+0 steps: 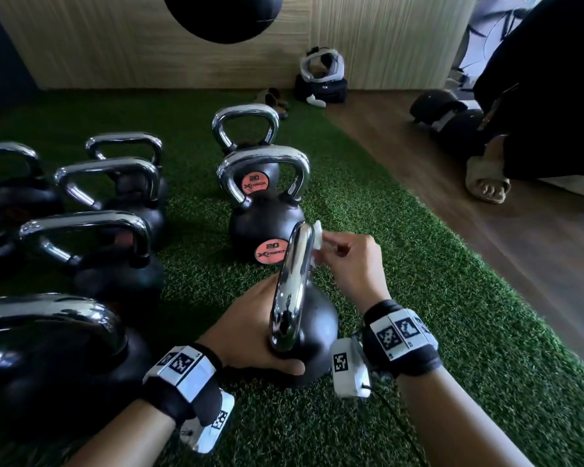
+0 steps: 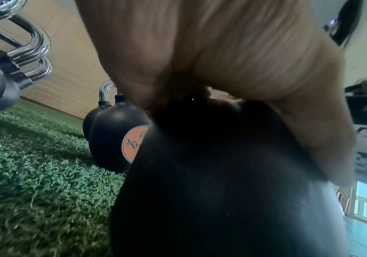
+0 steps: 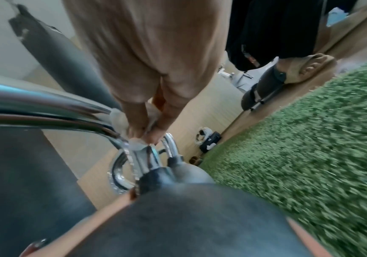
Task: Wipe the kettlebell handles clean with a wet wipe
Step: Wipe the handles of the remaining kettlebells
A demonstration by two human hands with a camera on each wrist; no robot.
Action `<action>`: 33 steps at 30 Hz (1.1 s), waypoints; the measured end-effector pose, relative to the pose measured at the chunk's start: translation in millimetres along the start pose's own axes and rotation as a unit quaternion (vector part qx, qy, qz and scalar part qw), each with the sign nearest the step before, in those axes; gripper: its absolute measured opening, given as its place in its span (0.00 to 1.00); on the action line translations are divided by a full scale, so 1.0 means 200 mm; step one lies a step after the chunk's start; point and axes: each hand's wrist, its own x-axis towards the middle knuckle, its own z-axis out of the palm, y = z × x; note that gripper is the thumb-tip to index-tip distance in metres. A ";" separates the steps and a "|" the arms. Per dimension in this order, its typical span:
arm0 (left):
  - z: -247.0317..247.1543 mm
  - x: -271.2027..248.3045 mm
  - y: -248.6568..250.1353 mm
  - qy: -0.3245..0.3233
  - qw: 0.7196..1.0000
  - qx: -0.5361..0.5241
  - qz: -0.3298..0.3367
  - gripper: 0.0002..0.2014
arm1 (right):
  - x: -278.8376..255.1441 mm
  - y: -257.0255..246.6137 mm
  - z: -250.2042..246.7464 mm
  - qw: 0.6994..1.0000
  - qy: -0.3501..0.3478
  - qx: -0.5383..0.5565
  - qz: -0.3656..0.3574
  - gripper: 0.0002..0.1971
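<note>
Head view: wiping step in hand. My left hand (image 1: 250, 332) grips the kettlebell (image 1: 317, 328) on the turf (image 1: 418, 298). My right hand (image 1: 351, 264) pinches the wet wipe (image 1: 317, 239) against the far bend of its handle (image 1: 292, 281).
Left wrist: palm wrapped on the black body.
Right wrist: fingers clamped on the wipe. Judged next: draw it along the bar. A neighbouring kettlebell (image 1: 267, 227) stands close ahead, and there is open turf to the right

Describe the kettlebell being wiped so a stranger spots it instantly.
On the green turf, follow the right-hand row to the nearest kettlebell. Only this one is held: the left hand cups its body, the right hand pinches a white wipe against its chrome handle.
</note>
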 end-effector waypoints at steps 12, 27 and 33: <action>-0.07 0.09 -0.15 -0.107 0.990 -0.007 -0.095 0.40 | -0.05 -0.26 -0.04 0.962 0.028 -0.151 -0.226 0.07; -0.11 0.11 -0.15 -0.149 0.987 -0.035 -0.052 0.20 | -0.39 -0.29 -0.01 0.995 -0.068 0.060 0.029 0.12; -0.11 0.11 -0.15 -0.154 0.987 -0.013 -0.043 0.24 | -0.45 -0.29 -0.01 0.997 -0.070 0.020 0.020 0.08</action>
